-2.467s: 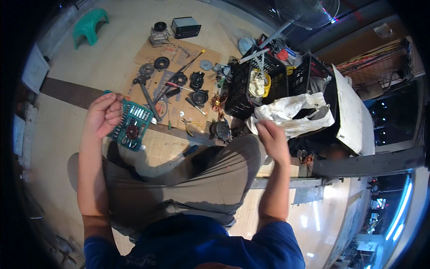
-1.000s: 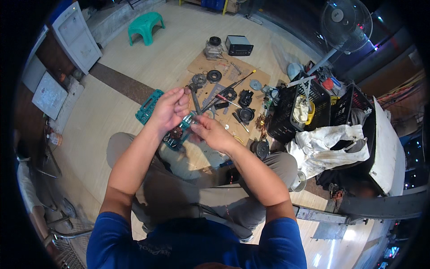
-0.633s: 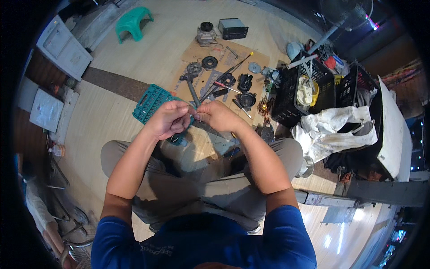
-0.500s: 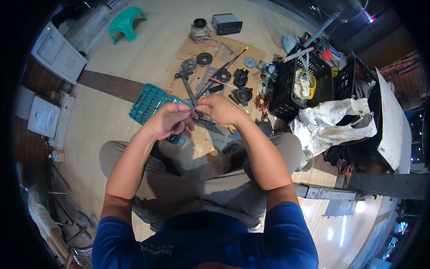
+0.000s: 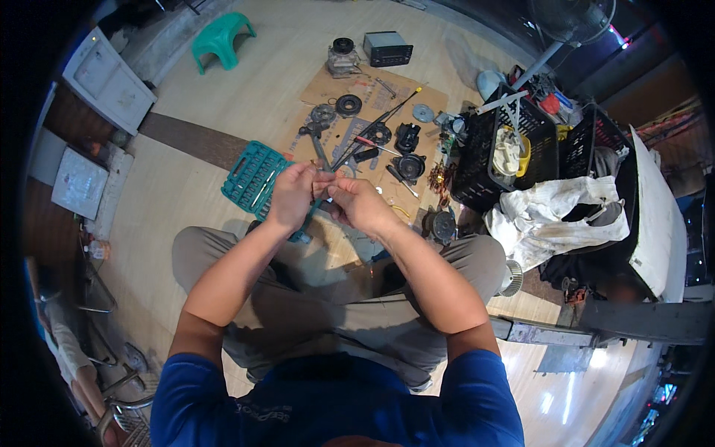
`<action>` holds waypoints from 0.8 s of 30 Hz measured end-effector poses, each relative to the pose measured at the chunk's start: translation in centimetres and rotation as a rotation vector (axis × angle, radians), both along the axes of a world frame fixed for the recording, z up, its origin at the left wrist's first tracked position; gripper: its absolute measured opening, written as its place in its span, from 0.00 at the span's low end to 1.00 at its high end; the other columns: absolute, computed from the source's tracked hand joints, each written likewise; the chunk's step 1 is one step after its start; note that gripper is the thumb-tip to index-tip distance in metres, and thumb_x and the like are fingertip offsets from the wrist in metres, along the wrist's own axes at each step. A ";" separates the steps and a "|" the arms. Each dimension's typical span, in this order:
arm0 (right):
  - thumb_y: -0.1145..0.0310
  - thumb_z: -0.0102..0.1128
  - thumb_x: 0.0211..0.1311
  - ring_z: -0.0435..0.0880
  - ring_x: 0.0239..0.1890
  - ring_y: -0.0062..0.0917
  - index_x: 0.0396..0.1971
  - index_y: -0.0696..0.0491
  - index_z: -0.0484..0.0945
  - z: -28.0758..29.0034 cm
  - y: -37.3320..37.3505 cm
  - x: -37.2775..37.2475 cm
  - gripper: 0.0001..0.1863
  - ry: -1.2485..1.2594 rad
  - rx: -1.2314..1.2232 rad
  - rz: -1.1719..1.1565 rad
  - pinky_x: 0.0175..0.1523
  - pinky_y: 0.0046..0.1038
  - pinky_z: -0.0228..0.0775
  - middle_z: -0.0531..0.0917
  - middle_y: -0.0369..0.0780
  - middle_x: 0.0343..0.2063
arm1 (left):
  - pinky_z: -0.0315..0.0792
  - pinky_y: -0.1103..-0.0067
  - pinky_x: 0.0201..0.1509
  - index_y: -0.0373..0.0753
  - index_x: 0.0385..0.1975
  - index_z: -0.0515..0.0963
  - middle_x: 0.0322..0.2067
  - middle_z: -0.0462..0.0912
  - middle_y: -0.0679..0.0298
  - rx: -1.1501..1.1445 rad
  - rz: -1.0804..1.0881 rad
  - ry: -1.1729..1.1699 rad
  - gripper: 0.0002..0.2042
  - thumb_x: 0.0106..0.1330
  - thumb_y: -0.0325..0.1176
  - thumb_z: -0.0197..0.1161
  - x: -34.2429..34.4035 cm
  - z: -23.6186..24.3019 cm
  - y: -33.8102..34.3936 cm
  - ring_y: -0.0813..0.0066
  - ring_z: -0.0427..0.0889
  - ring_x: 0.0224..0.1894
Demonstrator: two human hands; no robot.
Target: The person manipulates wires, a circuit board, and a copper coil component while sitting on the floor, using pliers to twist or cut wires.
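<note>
In front of my knees my two hands meet, fingers bent and tips nearly together. My left hand is closed in a pinch, and so is my right hand. Whatever sits between the fingertips is too small to make out. Just beyond them a hammer lies on the cardboard, its handle running toward my fingers. To the left of my left hand rests an open teal socket set case. Right of my right hand are a screwdriver and a round black part.
Further out stand a compressor-like metal part and a boxy car stereo. A green stool is at the far left. Black crates and a white cloth crowd the right side.
My left hand has come up and nearer my right hand, its loose fingers now drawn in. The whole view has shifted slightly, moving the floor items a little right and down.
</note>
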State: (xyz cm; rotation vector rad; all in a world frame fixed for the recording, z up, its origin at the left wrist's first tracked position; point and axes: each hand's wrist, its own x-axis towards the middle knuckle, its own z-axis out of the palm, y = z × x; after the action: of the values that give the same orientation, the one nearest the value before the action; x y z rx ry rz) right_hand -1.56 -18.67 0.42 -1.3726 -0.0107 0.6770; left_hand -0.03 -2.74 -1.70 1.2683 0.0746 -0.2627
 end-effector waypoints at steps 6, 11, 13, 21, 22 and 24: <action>0.69 0.47 0.70 0.69 0.21 0.14 0.32 0.56 0.77 -1.3 1.6 -1.5 0.10 -0.159 0.039 -0.049 0.27 0.17 0.62 0.73 0.32 0.19 | 0.76 0.69 0.50 0.29 0.51 0.67 0.40 0.80 0.51 -0.442 0.071 0.007 0.14 0.72 0.31 0.45 0.1 1.5 0.4 0.60 0.82 0.43; 0.69 0.49 0.69 0.69 0.19 0.15 0.32 0.58 0.77 -1.8 1.3 -1.1 0.11 -0.329 -0.107 0.019 0.27 0.20 0.62 0.73 0.32 0.17 | 0.77 0.70 0.48 0.29 0.51 0.68 0.37 0.80 0.53 -0.466 0.032 0.006 0.14 0.71 0.31 0.47 0.0 1.4 1.0 0.61 0.82 0.42; 0.69 0.49 0.69 0.69 0.19 0.15 0.32 0.58 0.78 -2.1 1.4 -0.9 0.10 -0.328 -0.133 0.037 0.27 0.20 0.62 0.73 0.32 0.16 | 0.78 0.69 0.46 0.29 0.50 0.68 0.35 0.80 0.53 -0.480 0.026 0.004 0.14 0.70 0.31 0.49 0.0 1.3 1.3 0.60 0.82 0.41; 0.65 0.57 0.63 0.73 0.22 0.20 0.33 0.56 0.80 -2.2 -2.0 2.0 0.10 -0.567 -0.414 0.432 0.30 0.25 0.66 0.75 0.38 0.17 | 0.64 0.84 0.21 0.31 0.43 0.74 0.21 0.77 0.62 -0.232 -0.492 0.148 0.09 0.68 0.28 0.50 -0.3 4.1 2.8 0.79 0.71 0.17; 0.65 0.57 0.63 0.73 0.22 0.20 0.33 0.56 0.80 -2.2 -2.8 2.3 0.10 -0.583 -0.380 0.420 0.30 0.25 0.66 0.75 0.38 0.17 | 0.64 0.84 0.21 0.31 0.43 0.74 0.21 0.77 0.62 -0.208 -0.485 0.167 0.09 0.68 0.28 0.50 -0.5 4.4 2.6 0.79 0.71 0.17; 0.62 0.57 0.62 0.79 0.26 0.36 0.32 0.57 0.80 -2.2 -3.9 2.9 0.13 -0.682 -0.495 0.453 0.37 0.32 0.71 0.80 0.47 0.22 | 0.63 0.84 0.18 0.30 0.36 0.76 0.20 0.78 0.61 0.278 -0.647 0.067 0.08 0.68 0.28 0.51 -0.9 4.5 2.3 0.80 0.70 0.15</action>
State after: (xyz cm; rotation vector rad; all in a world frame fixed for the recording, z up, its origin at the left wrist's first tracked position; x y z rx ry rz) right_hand 1.34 -22.53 -1.80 -2.0582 -0.7593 0.5667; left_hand -0.96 -0.47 2.84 1.5354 -0.2561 -0.8750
